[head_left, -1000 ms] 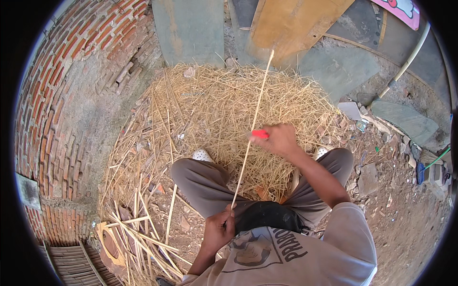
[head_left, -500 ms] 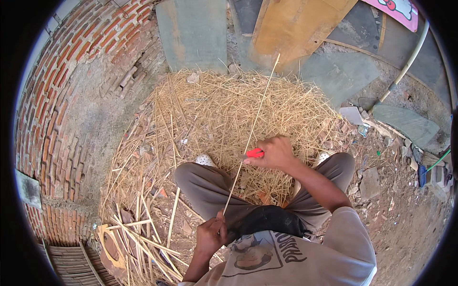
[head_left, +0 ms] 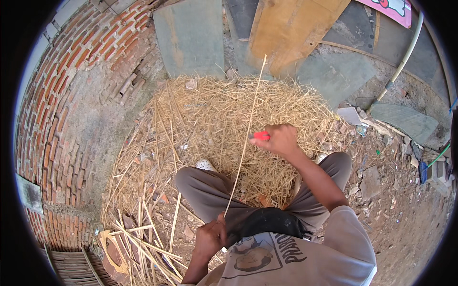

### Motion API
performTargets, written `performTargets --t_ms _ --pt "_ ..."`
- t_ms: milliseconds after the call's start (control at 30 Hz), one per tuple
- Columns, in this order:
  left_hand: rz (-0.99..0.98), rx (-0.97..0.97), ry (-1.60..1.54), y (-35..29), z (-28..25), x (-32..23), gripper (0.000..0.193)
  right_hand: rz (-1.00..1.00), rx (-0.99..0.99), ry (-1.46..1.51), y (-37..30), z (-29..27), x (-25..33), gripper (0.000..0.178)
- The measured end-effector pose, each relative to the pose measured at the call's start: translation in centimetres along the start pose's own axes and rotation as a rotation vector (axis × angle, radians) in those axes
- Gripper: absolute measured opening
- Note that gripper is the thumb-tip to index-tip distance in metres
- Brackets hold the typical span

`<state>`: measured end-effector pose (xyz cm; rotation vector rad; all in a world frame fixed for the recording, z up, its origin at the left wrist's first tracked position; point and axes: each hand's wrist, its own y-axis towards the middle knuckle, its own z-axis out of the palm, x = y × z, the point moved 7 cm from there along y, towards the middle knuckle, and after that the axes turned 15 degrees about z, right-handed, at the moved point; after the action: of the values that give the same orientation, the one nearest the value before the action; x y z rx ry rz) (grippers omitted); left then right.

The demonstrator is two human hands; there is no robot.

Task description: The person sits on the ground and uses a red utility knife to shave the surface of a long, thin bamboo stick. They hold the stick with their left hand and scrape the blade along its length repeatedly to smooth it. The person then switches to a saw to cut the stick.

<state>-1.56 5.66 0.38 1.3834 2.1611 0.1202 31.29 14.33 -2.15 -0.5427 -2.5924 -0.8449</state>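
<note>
My left hand is closed around the lower end of a long, thin bamboo strip, beside my left thigh. From there the strip slants up and away over the straw heap. In my right hand is a small knife with a red handle. Its short dark blade points left and meets the strip near the middle, or lies very close to it; contact is too small to make out. The right fingers are wrapped round the handle and partly hide it.
A heap of straw-like shavings spreads before my legs. Loose bamboo strips lie at lower left. A brick wall rises on the left. Boards lean at the back, and rubble covers the right side.
My right hand has slid the knife farther up along the strip, away from me. The strip's far tip has shifted left. My left hand keeps its hold.
</note>
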Motion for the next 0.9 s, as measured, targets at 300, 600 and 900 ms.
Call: performTargets --t_ms 300,600,900 --pt "0.016 0.085 0.010 -3.2 -0.1 -0.7 0.016 0.187 -0.105 -0.118 4.3 -2.5 -4.8 0.069" --pt "0.000 0.025 -0.059 -6.4 0.4 -0.2 0.010 0.321 -0.107 -0.284 9.1 -5.1 -11.3 0.074" --pt "-0.137 0.173 -0.004 -12.4 0.8 -0.3 0.013 1.006 -0.069 -0.153 7.5 -7.8 -27.8 0.088"
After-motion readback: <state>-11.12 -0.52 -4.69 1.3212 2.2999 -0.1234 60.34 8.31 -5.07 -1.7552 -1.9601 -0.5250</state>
